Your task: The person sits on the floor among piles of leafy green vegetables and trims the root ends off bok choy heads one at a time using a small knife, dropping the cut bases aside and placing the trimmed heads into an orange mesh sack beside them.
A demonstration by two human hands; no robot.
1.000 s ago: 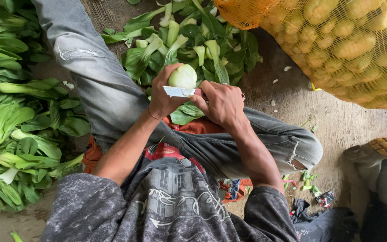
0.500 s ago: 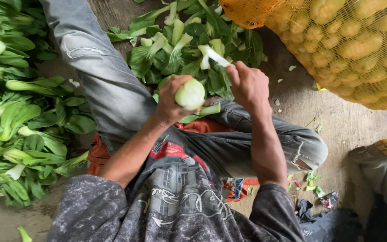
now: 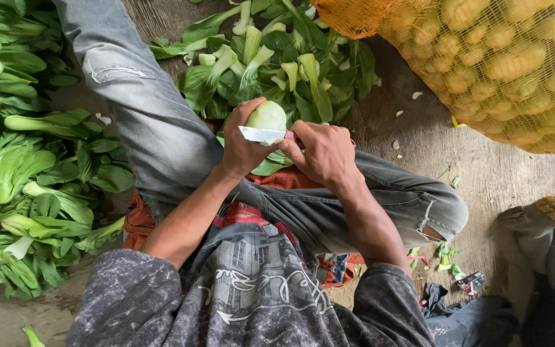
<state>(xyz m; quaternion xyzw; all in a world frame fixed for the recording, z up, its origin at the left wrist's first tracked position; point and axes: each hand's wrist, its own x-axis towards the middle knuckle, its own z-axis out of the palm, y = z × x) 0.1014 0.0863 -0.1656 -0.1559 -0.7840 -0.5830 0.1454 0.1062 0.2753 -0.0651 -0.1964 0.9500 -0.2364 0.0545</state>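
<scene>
head view: left hand point(image 3: 244, 149) wraps around a pale green bok choy point(image 3: 266, 115), base end up, held above the person's lap. right hand point(image 3: 322, 153) is closed on a knife; its white blade point(image 3: 261, 134) lies flat against the base of the vegetable. close quarters: jeans-clad legs point(image 3: 142, 109) flank the hands, trimmed leaves point(image 3: 277, 64) just beyond, a heap of untrimmed greens point(image 3: 20, 186) on the left. yellow net sack point(image 3: 502, 58) cut off at the top right edge. knife handle hidden in the fist.
</scene>
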